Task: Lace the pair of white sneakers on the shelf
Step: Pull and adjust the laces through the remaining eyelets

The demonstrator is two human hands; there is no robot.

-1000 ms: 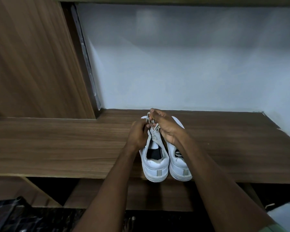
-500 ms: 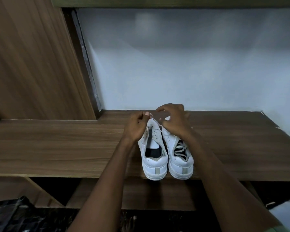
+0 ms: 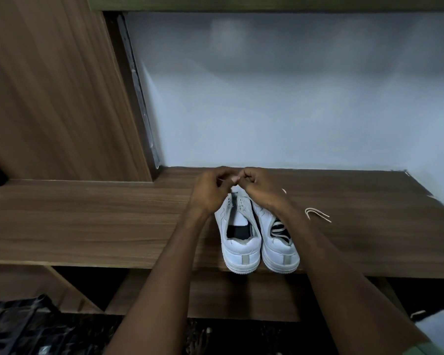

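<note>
Two white sneakers sit side by side on the wooden shelf (image 3: 87,221), near its front edge. Their heels point toward the person and their toes point away, toward the wall (image 3: 292,98). So each shoe runs long from front to back.

The left sneaker (image 3: 239,242) has its holes showing and no lace across its open top. The right sneaker (image 3: 280,249) has some lace lying inside it.

Both hands are up at the far end of the left sneaker, over its toe part. The left hand (image 3: 210,190) and the right hand (image 3: 260,187) meet there, fingertip to fingertip. The fingers of both hands are curled in tight, and they seem to pinch something small between them. It is likely a lace end, but it is too small to be sure.

A loose bit of lace (image 3: 317,213) lies on the shelf to the right of the shoes, just past the right wrist. The right hand is the nearer one to it.

The holes lie just below the fingers, toward the person. So I think the next move is to bring the lace down and back along the shoe.
</note>
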